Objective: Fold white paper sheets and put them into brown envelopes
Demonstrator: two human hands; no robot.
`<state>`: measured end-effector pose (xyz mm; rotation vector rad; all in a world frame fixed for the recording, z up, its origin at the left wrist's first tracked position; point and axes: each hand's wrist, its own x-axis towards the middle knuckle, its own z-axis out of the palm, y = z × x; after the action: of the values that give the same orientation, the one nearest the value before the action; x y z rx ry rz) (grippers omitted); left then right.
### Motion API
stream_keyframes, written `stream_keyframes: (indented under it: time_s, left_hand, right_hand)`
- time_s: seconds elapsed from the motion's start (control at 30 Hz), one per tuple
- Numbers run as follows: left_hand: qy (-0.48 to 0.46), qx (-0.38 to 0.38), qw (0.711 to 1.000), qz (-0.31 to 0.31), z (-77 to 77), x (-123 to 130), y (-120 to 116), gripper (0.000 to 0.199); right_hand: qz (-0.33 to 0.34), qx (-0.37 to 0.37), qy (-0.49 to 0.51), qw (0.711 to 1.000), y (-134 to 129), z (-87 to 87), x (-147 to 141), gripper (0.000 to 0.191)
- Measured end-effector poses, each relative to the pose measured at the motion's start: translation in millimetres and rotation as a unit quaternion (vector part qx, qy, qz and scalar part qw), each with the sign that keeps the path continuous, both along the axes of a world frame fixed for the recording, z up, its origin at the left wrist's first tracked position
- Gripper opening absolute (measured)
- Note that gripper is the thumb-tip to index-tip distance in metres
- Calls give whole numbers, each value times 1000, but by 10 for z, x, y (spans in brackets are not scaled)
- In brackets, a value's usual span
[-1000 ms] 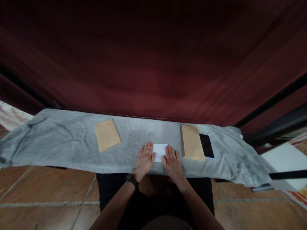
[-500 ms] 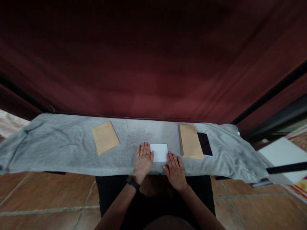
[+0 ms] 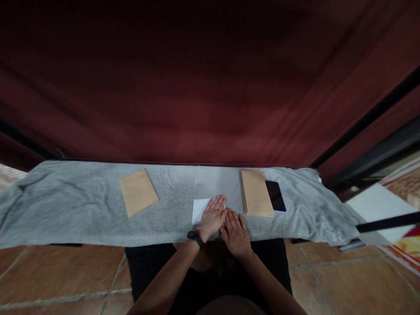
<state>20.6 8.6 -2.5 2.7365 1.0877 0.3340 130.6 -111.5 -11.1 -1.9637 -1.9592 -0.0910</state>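
A white folded sheet of paper (image 3: 198, 211) lies on the grey cloth in front of me. My left hand (image 3: 213, 216), with a dark band on its wrist, rests flat across the right part of the paper and hides it. Just to the right, my right hand (image 3: 236, 232) lies flat, its fingers stretched out beside the paper's right end and close to the left fingertips. Neither hand grips anything. Right of my hands is a stack of brown envelopes (image 3: 257, 193). Another brown envelope pile (image 3: 139, 193) lies to the left.
A dark-screened tablet or phone (image 3: 276, 196) sits partly under the right-hand envelopes. Grey cloth (image 3: 82, 201) covers the narrow table, which ends at a dark red surface (image 3: 210, 118) behind. At far right, a white board (image 3: 377, 210) stands out beside a black bar.
My left hand has slid right across the paper, from its left edge to its right part. The right hand stays by the paper's right end. The view has shifted slightly.
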Motion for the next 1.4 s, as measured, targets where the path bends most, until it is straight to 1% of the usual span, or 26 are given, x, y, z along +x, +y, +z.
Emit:
stream_keyframes:
  time_s: [0.17,0.3,0.53,0.7,0.87,0.93,1.03,1.13,1.23,1.4]
  left_hand:
    - [-9,22,999,34,-35,-48,-1,52]
    - [14,26,998,60,-11,-127,5,53]
    - [67,30,991,108,45,-412,32,56]
    - [73,38,986,145,2,-636,51,58]
    - [77,64,983,155,-25,-764,34,60]
    - [81,72,982,157,-29,-781,30,60]
    - [77,84,982,151,-38,-783,35,61]
    - [65,90,983,146,-48,-780,40,62]
    - [58,92,983,147,-50,-782,41,61]
    - [55,92,984,142,-60,-782,45,63]
  right_hand:
    - [-1,-1,-2,1000,9,5,7,55]
    - [-2,7,-11,1000,2,-12,8,55]
    - [1,23,-19,1000,-3,-15,20,57]
    - [1,22,-9,1000,-3,13,22,57]
    - [-15,16,24,999,-6,44,4,57]
    - [-33,11,44,998,39,76,-23,55]
    - [-54,5,69,996,189,143,-83,52]
    - [-35,-4,84,996,389,174,-155,51]
    - [-23,-23,83,996,553,132,-208,53]
    - [-41,-46,70,996,693,38,-197,57]
